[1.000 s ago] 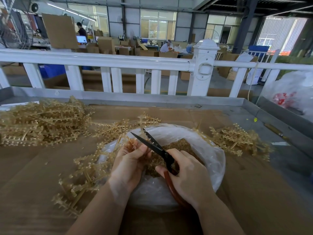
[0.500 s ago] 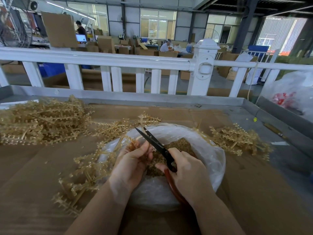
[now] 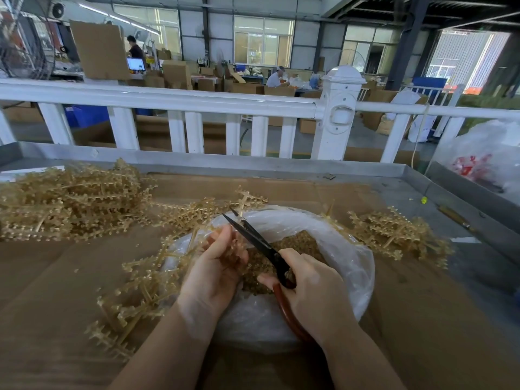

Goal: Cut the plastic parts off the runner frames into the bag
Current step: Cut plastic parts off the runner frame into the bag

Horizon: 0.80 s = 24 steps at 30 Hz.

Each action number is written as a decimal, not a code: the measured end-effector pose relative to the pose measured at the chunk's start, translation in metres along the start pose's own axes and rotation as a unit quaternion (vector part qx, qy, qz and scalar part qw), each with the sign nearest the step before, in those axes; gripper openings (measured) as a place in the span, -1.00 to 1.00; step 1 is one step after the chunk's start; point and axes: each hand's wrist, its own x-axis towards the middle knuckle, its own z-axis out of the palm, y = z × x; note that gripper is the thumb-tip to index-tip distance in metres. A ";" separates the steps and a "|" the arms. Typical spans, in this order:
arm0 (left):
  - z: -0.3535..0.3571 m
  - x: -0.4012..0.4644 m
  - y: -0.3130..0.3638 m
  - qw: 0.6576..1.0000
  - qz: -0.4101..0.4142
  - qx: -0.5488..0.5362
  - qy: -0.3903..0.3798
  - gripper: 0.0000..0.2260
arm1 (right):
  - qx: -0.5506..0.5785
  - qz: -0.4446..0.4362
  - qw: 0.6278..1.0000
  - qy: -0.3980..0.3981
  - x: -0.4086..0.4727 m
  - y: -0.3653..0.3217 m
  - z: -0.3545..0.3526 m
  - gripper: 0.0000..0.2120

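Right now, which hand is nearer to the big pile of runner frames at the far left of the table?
Left. The left hand is right of the pile; the right hand, gripping scissors, is farther right.

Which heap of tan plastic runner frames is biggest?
The far-left heap of tan plastic runner frames; it stands taller and spreads wider than the right heap.

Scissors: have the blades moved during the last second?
Yes. The scissors have closed their blades toward each other, tips remaining near the far rim of the bag.
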 end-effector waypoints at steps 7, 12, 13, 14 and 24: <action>0.000 -0.001 -0.002 0.998 -0.007 0.046 -0.031 -0.88 | 0.031 0.010 0.999 0.003 -0.001 0.001 0.001 -0.70; -0.001 -0.001 -0.001 1.000 0.017 0.016 -0.010 -0.89 | 0.009 0.016 1.000 -0.011 -0.001 0.000 0.000 -0.70; 0.000 -0.001 -0.001 1.000 0.023 0.013 0.001 -0.88 | 0.007 0.016 1.000 -0.012 -0.001 0.000 0.000 -0.71; 0.001 0.000 -0.001 0.999 0.030 0.014 0.014 -0.84 | 0.007 0.016 1.000 -0.014 -0.001 0.000 0.000 -0.71; -0.003 0.006 -0.002 0.999 0.048 0.002 0.026 -0.83 | 0.005 0.019 0.999 -0.040 -0.001 -0.001 0.000 -0.70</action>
